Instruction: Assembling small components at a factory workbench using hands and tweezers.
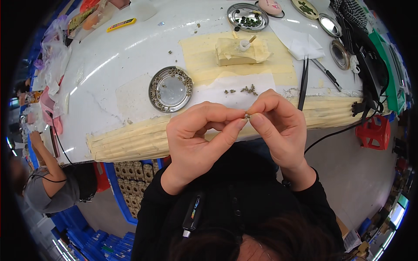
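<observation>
My left hand point(198, 137) and my right hand point(281, 130) meet over the front edge of the table. A tiny shiny metal part point(247, 116) is pinched between their thumbs and forefingers; its exact kind is too small to make out. Just beyond my fingers, several similar small metal parts point(249, 89) lie loose on a sheet of white paper point(209, 92). Left of the paper stands a round metal dish point(170, 89), with many more such pieces gathered around its inner rim.
Behind the paper, a tape-wrapped block point(230, 56) carries a small white cup point(244, 45) with a stick in it. Black tweezers point(303, 85) and a pen-like tool point(327, 75) lie at right. A dish with dark green pieces point(248, 17) is farther back. A blue crate point(115, 191) stands below left.
</observation>
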`<state>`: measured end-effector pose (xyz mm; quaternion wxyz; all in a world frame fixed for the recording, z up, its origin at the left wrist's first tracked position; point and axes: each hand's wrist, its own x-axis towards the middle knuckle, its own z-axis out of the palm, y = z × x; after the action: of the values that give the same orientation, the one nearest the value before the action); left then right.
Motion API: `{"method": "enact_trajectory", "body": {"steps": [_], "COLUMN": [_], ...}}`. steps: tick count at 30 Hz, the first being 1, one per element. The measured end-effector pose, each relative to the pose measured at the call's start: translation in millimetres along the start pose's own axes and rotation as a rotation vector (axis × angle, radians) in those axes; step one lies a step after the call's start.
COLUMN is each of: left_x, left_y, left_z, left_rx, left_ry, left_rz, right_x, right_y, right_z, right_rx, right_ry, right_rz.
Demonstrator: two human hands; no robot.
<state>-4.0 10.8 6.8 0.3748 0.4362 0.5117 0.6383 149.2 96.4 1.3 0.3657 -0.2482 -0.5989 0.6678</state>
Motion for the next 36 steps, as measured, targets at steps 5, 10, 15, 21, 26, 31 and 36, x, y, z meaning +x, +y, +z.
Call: {"method": "enact_trajectory", "body": {"steps": [5,10,15,21,26,31,36], "left_x": [0,-2,-2,-2,-2,-1,0], "left_y": [-1,1,2,1,-7,-8,-10], "left_z": [3,3,1,2,-2,-1,-4], "left_rx": [-0.047,-0.233,-0.308,-0.306,-0.361,-0.297,0.139], "left_ry": [0.003,-0.012,-0.033,-0.023,-0.044,0.004,0.06], "left_rz": [-0.016,-0.143,-0.197,-0.125,-0.125,-0.111,0.117], "right_x": [0,0,5,8,10,10,9], "right_y": [1,3,8,7,5,4,7], "right_z": [0,-1,-3,-1,-4,-5,-8], "right_rx": [0.037,0.046,-0.268,-0.482,-0.57,-0.597,-0.522], "right_ry": [-0.011,-0.024,0.025,0.092,0.063,0.036,0.161], "right_rz": [-0.012,-0.058,-0.354,-0.528,-0.604,-0.592,-0.512]}}
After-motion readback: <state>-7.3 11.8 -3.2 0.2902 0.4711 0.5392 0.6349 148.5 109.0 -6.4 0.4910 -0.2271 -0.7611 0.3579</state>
